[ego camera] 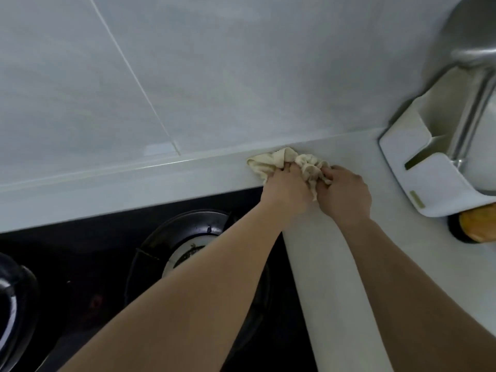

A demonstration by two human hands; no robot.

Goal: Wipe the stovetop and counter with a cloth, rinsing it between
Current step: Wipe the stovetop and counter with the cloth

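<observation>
A crumpled cream cloth lies on the pale counter, close to the tiled back wall. My left hand grips the cloth's left part with curled fingers. Close beside it, my right hand clutches the bunched right part. The black stovetop lies to the left, with a round burner partly hidden under my left forearm.
A white holder stands at the right on the counter, beside a metal sink edge. An orange object on a dark base sits in front of it. A dark pot or kettle shows at the left edge.
</observation>
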